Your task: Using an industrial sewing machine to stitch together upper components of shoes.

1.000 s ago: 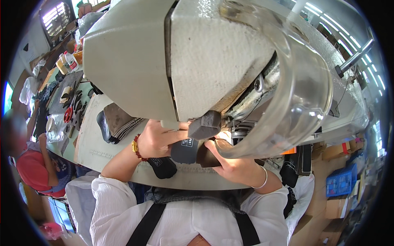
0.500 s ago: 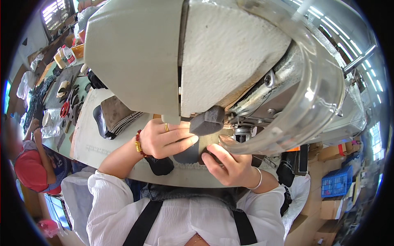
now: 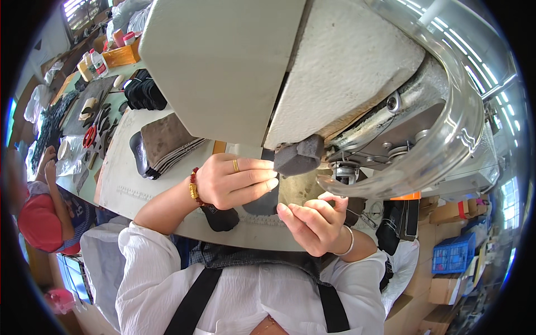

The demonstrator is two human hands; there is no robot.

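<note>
A dark grey flat piece of material (image 3: 261, 205) lies under the cream sewing machine head (image 3: 223, 67). My left hand (image 3: 237, 180) reaches in from the left, its fingers together and pressed on that piece beside a grey foam block (image 3: 300, 156). My right hand (image 3: 317, 224) is on the other side, in front of the worn metal plate (image 3: 298, 188). Its fingers are curled in with the tips close to the right edge of the dark piece. Whatever those fingers hold, if anything, I cannot make out. The needle area is hidden behind the foam block.
A clear curved guard (image 3: 466, 128) sweeps round the machine's right side. Stacked brown and black pieces (image 3: 167, 142) lie left, with a black piece (image 3: 220, 218) by my left wrist. Red-handled scissors (image 3: 90, 135) are on the far-left table, near another person in red (image 3: 42, 223).
My right hand has drawn its fingers in and turned upward, away from the plate, which shows more now. My left hand stays on the dark piece. The view has shifted slightly.
</note>
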